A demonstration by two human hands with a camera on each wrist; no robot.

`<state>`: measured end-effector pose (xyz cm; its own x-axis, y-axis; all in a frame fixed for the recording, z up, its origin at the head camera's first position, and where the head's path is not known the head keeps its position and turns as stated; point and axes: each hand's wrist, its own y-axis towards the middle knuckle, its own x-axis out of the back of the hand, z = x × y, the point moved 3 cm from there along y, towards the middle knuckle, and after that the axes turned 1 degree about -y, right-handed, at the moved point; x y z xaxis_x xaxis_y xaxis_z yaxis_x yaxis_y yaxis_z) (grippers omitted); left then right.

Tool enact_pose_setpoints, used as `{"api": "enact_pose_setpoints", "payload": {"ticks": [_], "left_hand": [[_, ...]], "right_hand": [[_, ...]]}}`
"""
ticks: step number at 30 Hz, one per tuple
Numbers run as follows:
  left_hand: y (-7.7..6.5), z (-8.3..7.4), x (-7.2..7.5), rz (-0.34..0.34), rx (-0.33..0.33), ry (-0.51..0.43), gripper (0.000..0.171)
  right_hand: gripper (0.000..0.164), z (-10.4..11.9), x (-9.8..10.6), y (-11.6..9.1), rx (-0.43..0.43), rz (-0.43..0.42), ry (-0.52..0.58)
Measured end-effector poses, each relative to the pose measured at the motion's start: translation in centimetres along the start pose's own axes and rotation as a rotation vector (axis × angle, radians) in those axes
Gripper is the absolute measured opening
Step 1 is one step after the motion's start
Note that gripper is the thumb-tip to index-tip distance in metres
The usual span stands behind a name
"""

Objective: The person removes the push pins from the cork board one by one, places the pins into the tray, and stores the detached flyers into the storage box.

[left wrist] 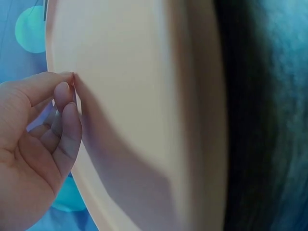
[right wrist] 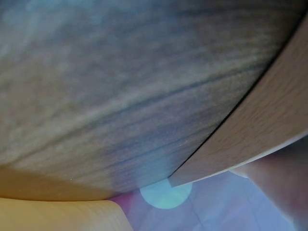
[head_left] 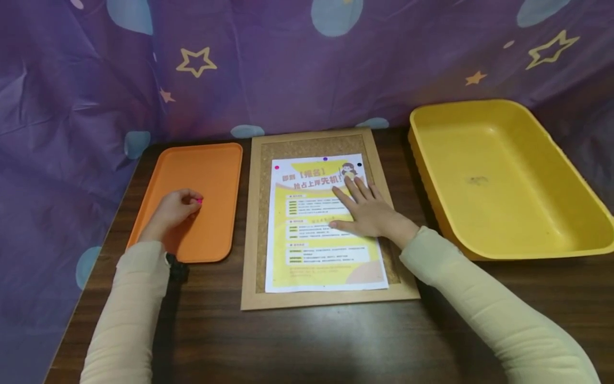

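My left hand (head_left: pixel 171 212) pinches a small pink push pin (head_left: pixel 199 201) between thumb and fingertips, above the orange tray (head_left: pixel 216 229). In the left wrist view the fingertips (left wrist: pixel 67 79) mostly cover the pin. A printed yellow-and-white poster (head_left: pixel 326 274) lies on a wood-framed cork board (head_left: pixel 331 301). Along its top edge sit a pink pin (head_left: pixel 276 167) at the left corner, a purple pin (head_left: pixel 325 159) near the middle and a black pin (head_left: pixel 359 165) at the right. With fingers spread, my right hand (head_left: pixel 371 216) rests flat on the poster's right side.
To the right of the board stands a deep yellow plastic tub (head_left: pixel 489 160). All of it rests on a dark wood-grain table (head_left: pixel 307 346). Behind hangs a purple cloth (head_left: pixel 288 69) with stars and blue spots.
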<state>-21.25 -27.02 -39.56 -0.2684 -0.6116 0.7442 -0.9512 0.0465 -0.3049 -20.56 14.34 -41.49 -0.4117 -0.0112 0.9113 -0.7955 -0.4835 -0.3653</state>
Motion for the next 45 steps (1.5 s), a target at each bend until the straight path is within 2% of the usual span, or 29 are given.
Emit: {"api": "enact_pose_setpoints", "payload": {"ticks": [10,20,29,34,38,45], "left_hand": [[0.3,-1.8,0.7,-0.033,-0.041,-0.006,0.034],[1.3,-5.5,0.7,-0.071,-0.064,0.008,0.034],[3.4,-9.4,-1.1,-0.120,-0.151,0.028,0.029],[4.3,-11.2,-2.6,-0.109,-0.184,-0.017,0.027],[4.7,-12.0,-3.4,-0.100,-0.200,-0.030,0.026],[4.7,-12.6,-3.6,-0.085,-0.196,-0.011,0.025]], "right_hand": [[0.089,-0.2,0.1,-0.1,-0.007,-0.005,0.004],[0.088,0.1,-0.1,-0.1,-0.004,-0.003,0.017],[0.088,0.1,-0.1,-0.1,-0.005,-0.003,0.024],[0.089,0.2,-0.2,-0.1,0.003,-0.006,0.028],[0.088,0.2,-0.2,-0.1,0.008,-0.018,0.024],[0.087,0.1,0.1,-0.1,0.000,-0.022,0.011]]}}
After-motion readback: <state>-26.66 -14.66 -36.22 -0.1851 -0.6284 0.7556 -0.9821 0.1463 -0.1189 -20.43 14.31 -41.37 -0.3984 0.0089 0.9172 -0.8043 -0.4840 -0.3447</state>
